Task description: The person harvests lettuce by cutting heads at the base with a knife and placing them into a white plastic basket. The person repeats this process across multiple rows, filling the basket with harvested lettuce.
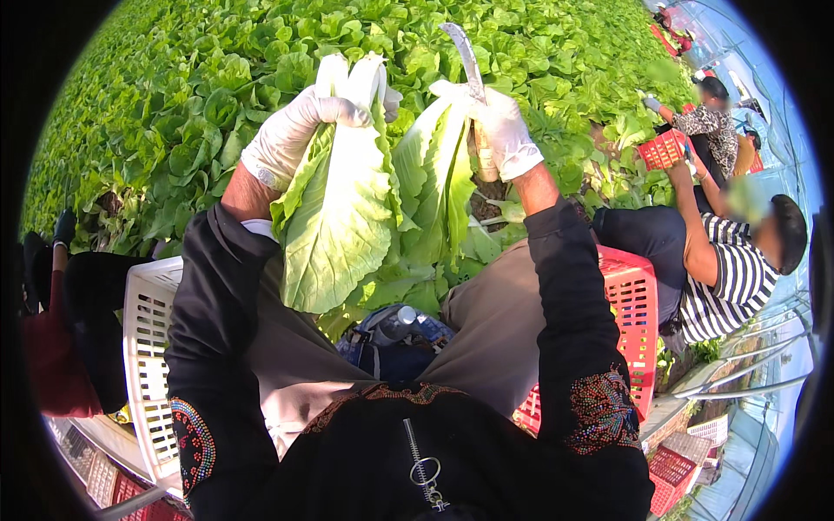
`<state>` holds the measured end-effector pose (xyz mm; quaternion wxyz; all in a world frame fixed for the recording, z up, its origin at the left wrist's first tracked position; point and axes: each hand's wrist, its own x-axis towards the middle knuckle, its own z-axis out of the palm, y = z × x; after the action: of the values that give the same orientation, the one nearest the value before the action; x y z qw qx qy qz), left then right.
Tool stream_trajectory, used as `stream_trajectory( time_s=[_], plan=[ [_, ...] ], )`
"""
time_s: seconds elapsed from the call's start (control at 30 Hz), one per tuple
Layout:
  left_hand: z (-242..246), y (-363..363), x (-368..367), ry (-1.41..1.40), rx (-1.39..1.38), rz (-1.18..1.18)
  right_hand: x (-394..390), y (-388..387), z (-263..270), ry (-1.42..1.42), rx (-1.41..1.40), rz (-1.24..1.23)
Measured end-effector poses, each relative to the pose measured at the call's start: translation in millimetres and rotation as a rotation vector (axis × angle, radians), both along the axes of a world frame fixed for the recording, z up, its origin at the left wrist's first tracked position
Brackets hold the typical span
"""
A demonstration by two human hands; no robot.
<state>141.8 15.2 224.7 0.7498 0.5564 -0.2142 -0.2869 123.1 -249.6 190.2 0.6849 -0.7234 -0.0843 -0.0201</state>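
Gloved in white, my left hand grips a head of leafy greens by its pale stem end, with the leaves hanging down. My right hand, also gloved, holds a sickle by its wooden handle; the curved metal blade points up. Loose pale-ribbed leaves hang from the same right hand, beside the blade. The two hands are apart, above the green crop. Some fingers are hidden behind the leaves.
A white plastic crate stands at my left, a red crate at my right. Between my legs lies a blue bag with a plastic bottle. Dense leafy crop spreads ahead. Co-workers sit close at right and left.
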Motion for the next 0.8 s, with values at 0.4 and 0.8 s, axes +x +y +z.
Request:
stream_trajectory(
  time_s=[0.4, 0.8],
  plan=[
    [-47, -21, 12, 0.579, -0.164, -0.016, 25, 41, -7, -0.152, -0.368, -0.112],
    [-49, -12, -6, 0.434, -0.159, 0.102, 11, 30, -2, 0.110, -0.019, 0.123]
  ],
)
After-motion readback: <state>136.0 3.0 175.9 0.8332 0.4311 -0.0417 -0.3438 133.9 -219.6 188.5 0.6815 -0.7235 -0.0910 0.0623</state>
